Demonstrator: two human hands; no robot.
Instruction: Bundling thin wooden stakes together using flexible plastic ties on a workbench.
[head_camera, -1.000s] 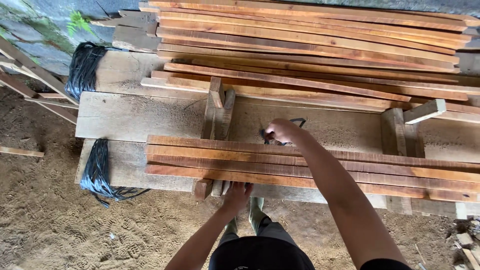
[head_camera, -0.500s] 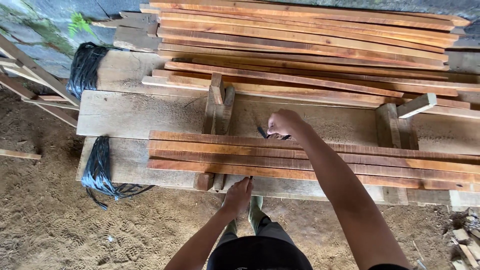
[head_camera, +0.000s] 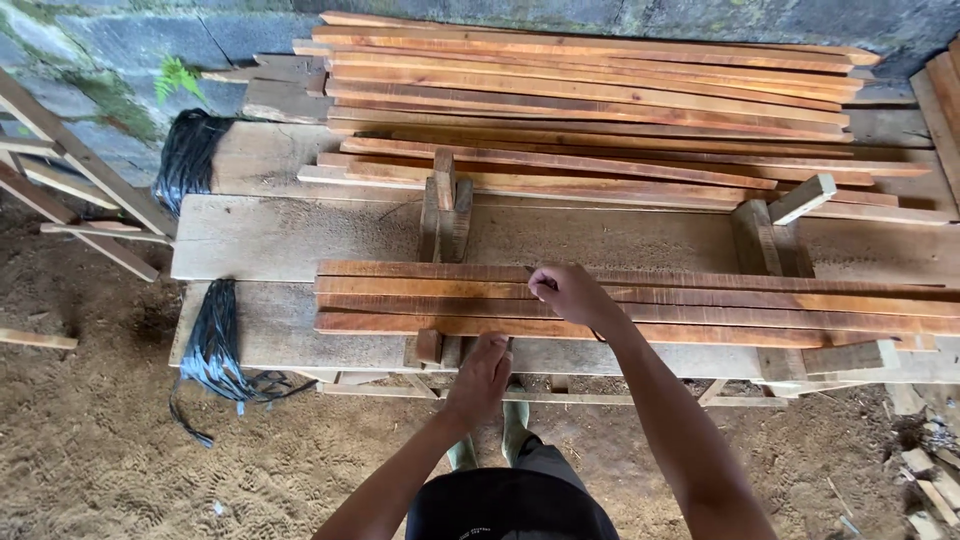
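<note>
Sandy dirt floor (head_camera: 90, 440) under our rough plank counter (head_camera: 280, 240), black strapping bundle (head_camera: 215, 345) draped at its left edge, our left hand (head_camera: 482, 375) grip curled on the counter's near edge, our right hand (head_camera: 568, 292) grip pinched together atop the near stack of reddish slats (head_camera: 750, 305), bigger slat pile (head_camera: 600, 90) behind.

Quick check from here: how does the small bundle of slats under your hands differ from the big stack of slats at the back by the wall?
The small bundle holds only a few slats; the back stack holds many more. The small bundle sits at the near edge of the bench, cradled between upright wooden stops; the back stack lies loose and fanned. The right hand rests on the small bundle and the left hand at its near edge; nobody touches the back stack. Both are long reddish-brown wooden strips.
</note>
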